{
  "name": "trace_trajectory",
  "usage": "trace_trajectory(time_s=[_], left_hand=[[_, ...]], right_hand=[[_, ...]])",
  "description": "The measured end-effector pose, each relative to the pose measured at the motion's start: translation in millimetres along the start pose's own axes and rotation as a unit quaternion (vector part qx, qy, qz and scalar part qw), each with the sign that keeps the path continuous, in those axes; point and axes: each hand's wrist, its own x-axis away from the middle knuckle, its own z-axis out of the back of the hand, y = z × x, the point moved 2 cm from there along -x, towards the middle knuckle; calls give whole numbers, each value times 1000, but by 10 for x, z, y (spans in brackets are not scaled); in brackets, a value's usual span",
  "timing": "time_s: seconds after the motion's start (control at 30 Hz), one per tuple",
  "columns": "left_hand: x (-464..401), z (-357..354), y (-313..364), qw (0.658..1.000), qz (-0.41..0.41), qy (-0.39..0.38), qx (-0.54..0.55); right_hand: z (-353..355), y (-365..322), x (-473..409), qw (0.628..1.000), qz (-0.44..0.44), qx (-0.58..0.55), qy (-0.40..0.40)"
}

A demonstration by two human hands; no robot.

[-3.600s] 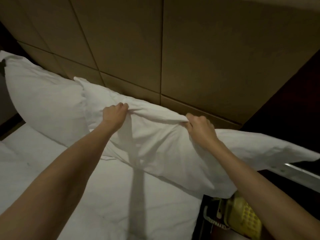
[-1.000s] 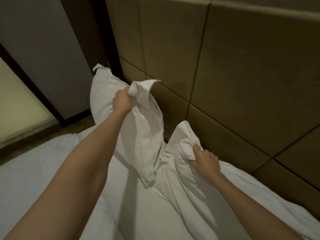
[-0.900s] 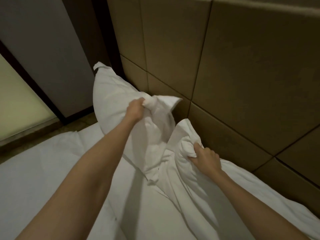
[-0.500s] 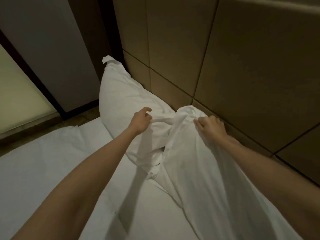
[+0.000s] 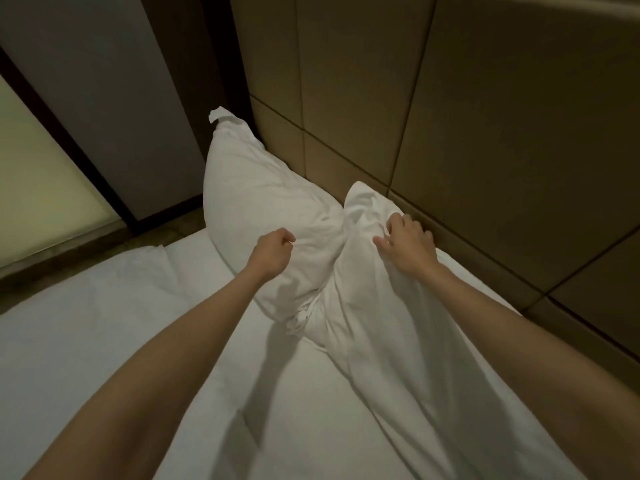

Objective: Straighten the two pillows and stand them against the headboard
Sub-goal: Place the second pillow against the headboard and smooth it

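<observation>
Two white pillows lean against the tan padded headboard [image 5: 485, 116]. The left pillow [image 5: 249, 195] stands tilted, its top corner pointing up by the headboard's left end. The right pillow [image 5: 381, 323] lies longer and lower along the headboard, its upper corner meeting the left pillow. My left hand [image 5: 273, 252] is curled into a fist against the front of the left pillow, with no fabric visibly in it. My right hand [image 5: 405, 244] lies on the right pillow's upper corner, fingers spread and pressing into the cover.
The white bed sheet [image 5: 104, 323] fills the lower left. Past the bed's left edge run a strip of floor [image 5: 156, 233], a grey wall and a pale lit panel [image 5: 34, 188] in a dark frame.
My left hand let go of the left pillow's corner, dropped and closed into a fist. My right hand loosened its grip and now rests spread on the right pillow. Both pillows settled lower.
</observation>
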Motion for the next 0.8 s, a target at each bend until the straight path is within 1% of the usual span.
trace_trajectory(time_s=[0.07,0.17,0.23,0.27,0.3,0.37,0.43,0.53,0.6,0.7,0.8], left_hand=[[52,-33,-8,1000,-2,-2,1],[151,-105,31,1000,-8,-13,7],[217,-165,57,1000,-16,-20,7],[265,-196,74,999,-22,-22,5],[310,-219,85,999,-25,-24,4],[393,-251,106,999,-26,-25,7],[462,-251,119,999,-24,-20,14],[555,-156,164,999,-26,4,20],[611,-61,185,999,-24,27,26],[658,56,197,998,-10,51,36],[747,104,206,999,-7,36,16]], right_hand=[[1,72,117,1000,-13,6,1],[-37,228,397,997,-67,39,-12],[-67,359,579,992,-101,62,-43],[-64,420,663,990,-104,69,-65],[-59,458,735,990,-94,57,-90],[-8,453,859,992,-48,-20,-116],[150,390,912,995,19,-63,-71],[499,329,907,994,85,-69,14],[663,348,955,989,101,-101,37],[722,374,1110,983,99,-147,40],[709,354,1355,985,113,-131,18]])
